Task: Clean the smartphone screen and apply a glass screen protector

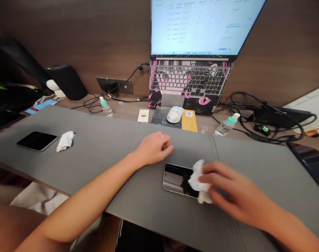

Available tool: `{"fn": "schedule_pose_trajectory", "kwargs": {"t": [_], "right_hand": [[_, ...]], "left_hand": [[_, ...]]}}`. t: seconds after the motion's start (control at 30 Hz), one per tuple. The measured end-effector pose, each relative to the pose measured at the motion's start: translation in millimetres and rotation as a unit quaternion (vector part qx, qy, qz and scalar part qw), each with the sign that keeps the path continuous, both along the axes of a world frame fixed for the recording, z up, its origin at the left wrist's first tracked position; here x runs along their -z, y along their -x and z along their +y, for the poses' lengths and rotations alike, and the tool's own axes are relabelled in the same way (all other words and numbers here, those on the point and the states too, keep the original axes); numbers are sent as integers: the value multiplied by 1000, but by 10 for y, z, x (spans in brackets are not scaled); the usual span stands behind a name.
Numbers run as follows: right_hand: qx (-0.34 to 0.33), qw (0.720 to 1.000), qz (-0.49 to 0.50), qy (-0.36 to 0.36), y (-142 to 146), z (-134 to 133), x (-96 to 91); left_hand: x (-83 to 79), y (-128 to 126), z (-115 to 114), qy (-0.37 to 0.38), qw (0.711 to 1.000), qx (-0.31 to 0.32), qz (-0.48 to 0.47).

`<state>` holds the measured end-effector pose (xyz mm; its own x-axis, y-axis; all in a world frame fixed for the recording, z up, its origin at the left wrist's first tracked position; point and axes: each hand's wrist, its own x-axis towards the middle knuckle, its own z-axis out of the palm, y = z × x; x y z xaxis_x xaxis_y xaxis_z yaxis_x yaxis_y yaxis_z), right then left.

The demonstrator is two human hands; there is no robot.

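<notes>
A smartphone lies face up on the grey desk mat, its dark screen showing reflections. Over its right end my right hand pinches a crumpled white tissue, which covers part of the screen. My left hand rests on the mat just beyond the phone, fingers curled in with a ring on one of them, and nothing shows in it. Farther left are a second dark-screened phone and another crumpled tissue.
Behind the mat stands an open laptop, with a mouse in front of it. Small spray bottles with green collars flank it, the right one near coiled black cables. A black box-shaped device leans at the back left.
</notes>
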<state>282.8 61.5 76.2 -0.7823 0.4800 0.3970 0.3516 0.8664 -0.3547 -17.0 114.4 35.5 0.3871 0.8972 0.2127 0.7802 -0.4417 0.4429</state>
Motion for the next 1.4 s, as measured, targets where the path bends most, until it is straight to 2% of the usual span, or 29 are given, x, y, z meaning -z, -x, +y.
{"fn": "schedule_pose_trajectory", "kwargs": {"t": [0.07, 0.1, 0.17, 0.2, 0.27, 0.3, 0.37, 0.43, 0.47, 0.5, 0.53, 0.57, 0.6, 0.67, 0.77, 0.83, 0.97, 1.1, 1.17, 1.27, 1.4], "right_hand": [[-47, 994, -71, 71, 21, 65, 152], [-50, 993, -68, 79, 9, 107, 226], [-29, 996, -47, 76, -44, 181, 344], [-17, 997, -32, 71, -74, 206, 384], [4, 997, -20, 74, -119, 229, 425], [12, 996, -20, 80, -131, 229, 430], [25, 995, -39, 93, -138, 219, 423], [28, 991, -80, 108, -130, 212, 403], [25, 988, -98, 116, -124, 214, 394], [22, 986, -110, 123, -119, 221, 386], [23, 985, -114, 128, -115, 233, 381], [27, 985, -110, 130, -112, 248, 379], [36, 986, -98, 129, -112, 264, 381], [70, 989, -58, 120, -110, 289, 387], [121, 987, 0, 103, -93, 274, 385], [96, 989, -6, 109, -72, 229, 372], [7, 987, -78, 140, -56, 122, 326], [-10, 978, -105, 178, -69, 78, 291], [-7, 980, -95, 175, -73, 90, 293], [38, 990, -42, 126, -110, 144, 308], [149, 987, 46, 41, -203, 209, 299]], "left_hand": [[-79, 170, 223, 2, 981, -192, 17], [-112, 263, 367, 23, 965, -258, 40], [-145, 422, 661, 61, 930, -350, 96], [-143, 474, 786, 87, 916, -375, 118], [-110, 515, 929, 97, 906, -394, 124], [-88, 504, 933, 92, 904, -399, 125], [-49, 427, 798, 45, 906, -400, 128], [-22, 286, 507, -50, 930, -342, 126], [-10, 199, 328, -91, 949, -279, 113], [3, 110, 144, -106, 974, -178, 91], [16, 26, -29, -97, 991, -58, 66], [29, -46, -181, -68, 994, 64, 53], [43, -102, -302, -41, 986, 156, 47], [67, -158, -441, 2, 974, 226, 23], [86, -140, -460, 27, 974, 224, 6], [84, -107, -440, 18, 976, 213, 24], [78, -97, -446, -1, 978, 199, 54], [96, -120, -451, -10, 979, 193, 57], [107, -114, -441, -11, 980, 193, 55], [125, -88, -431, -12, 982, 183, 47], [153, -64, -430, -3, 984, 174, 35]]}}
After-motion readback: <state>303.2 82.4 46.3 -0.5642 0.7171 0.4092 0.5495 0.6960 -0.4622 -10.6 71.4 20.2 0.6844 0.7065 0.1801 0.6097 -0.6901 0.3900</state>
